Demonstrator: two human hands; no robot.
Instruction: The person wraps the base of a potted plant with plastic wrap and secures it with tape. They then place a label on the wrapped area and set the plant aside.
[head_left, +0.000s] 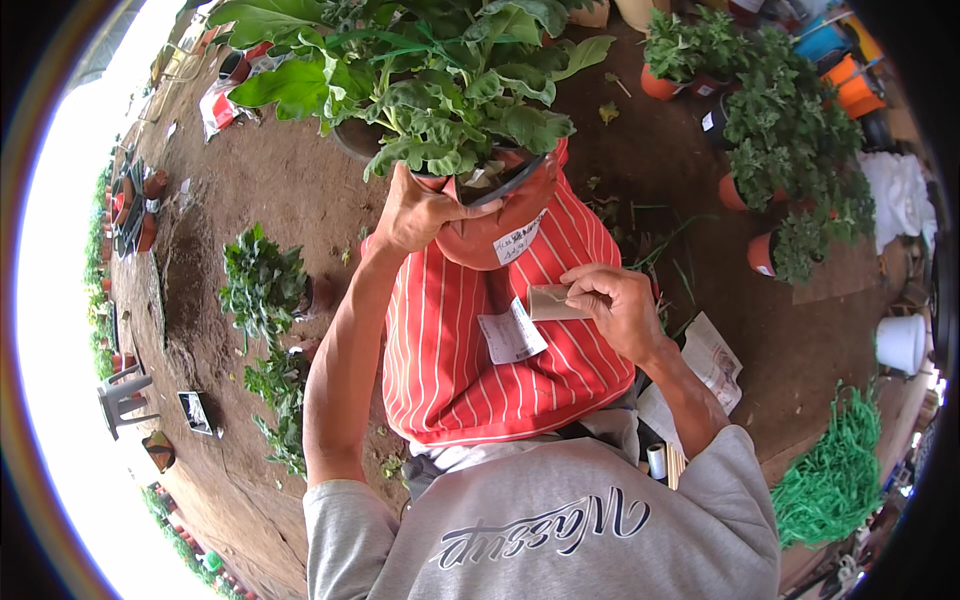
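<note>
My left hand (420, 210) grips the rim of a reddish-brown plastic pot (480, 240), which tilts on my knees and bears a white label with handwriting. A large leafy green plant (450, 97) grows from it, with green ties among its stems. Between thumb and fingers my right hand (611, 304) pinches a small brown piece (551, 302), paper or card by its look, above my lap. Beside that piece, a printed white paper slip (512, 334) lies on the red striped cloth (450, 375) over my legs.
Potted plants (780, 127) stand at the right and more leafy plants (262, 289) at the left, on bare soil. Newspaper (709, 364) lies by my right arm. Further off are a green shredded heap (832, 472), a white bucket (900, 345) and a grey stool (124, 397).
</note>
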